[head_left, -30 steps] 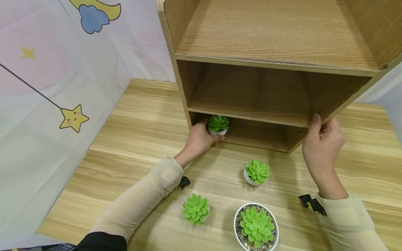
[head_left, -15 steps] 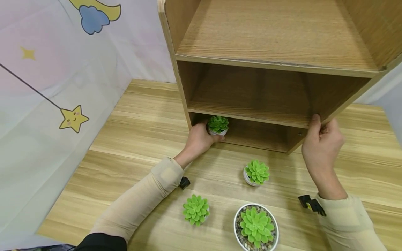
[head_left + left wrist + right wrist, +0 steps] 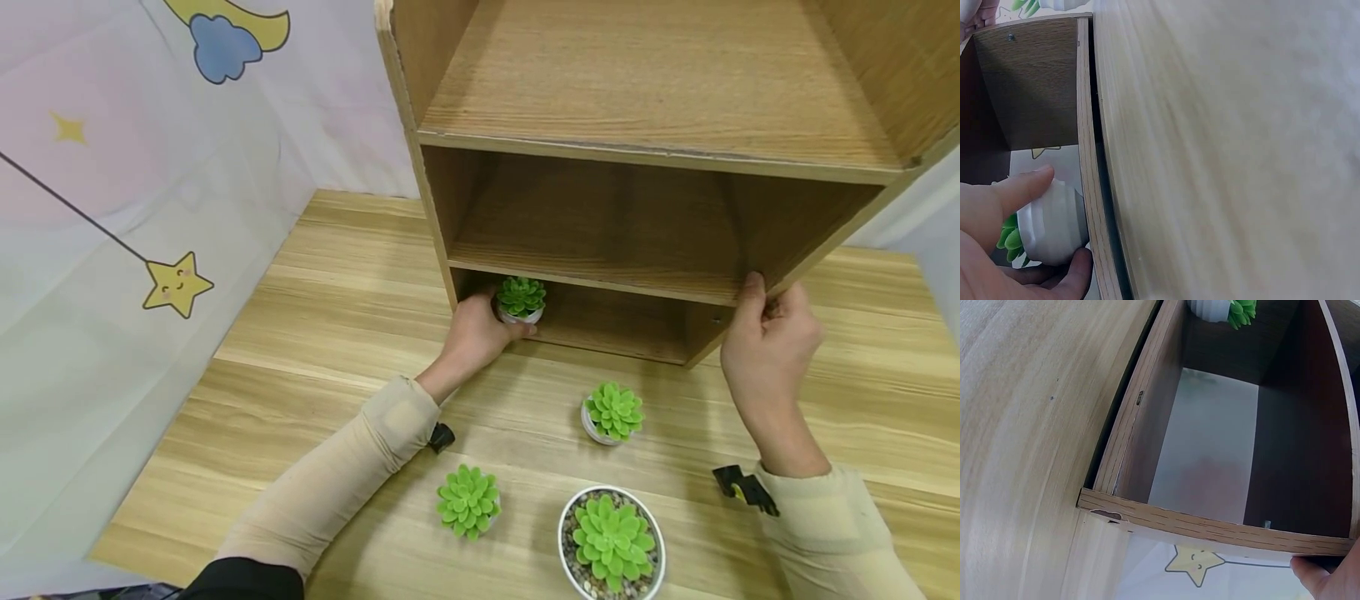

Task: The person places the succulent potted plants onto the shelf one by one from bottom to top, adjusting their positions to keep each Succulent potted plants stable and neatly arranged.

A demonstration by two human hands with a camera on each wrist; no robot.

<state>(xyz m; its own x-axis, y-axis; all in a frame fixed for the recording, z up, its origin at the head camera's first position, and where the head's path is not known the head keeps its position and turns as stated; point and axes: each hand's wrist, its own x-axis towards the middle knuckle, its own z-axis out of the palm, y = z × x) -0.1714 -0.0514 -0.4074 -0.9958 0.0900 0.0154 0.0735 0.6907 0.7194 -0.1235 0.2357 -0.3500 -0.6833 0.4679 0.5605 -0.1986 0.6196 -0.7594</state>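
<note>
Potted succulent point(image 3: 522, 298), upright inside left grip point(image 3: 478, 330), lowest compartment point(image 3: 618, 321)

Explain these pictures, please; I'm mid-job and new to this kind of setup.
There is no robot: the left grip and right grip are a person's bare hands. The wide picture comes from a camera on the head, looking forward and down; the close ones come from a camera on each wrist, so things look turned sideways. The left grip holds a small potted succulent at the left end of the bottom compartment of a wooden shelf unit. The right grip holds that unit at its right edge. On the wooden surface stand one small plant, another small plant and a larger potted succulent.
</note>
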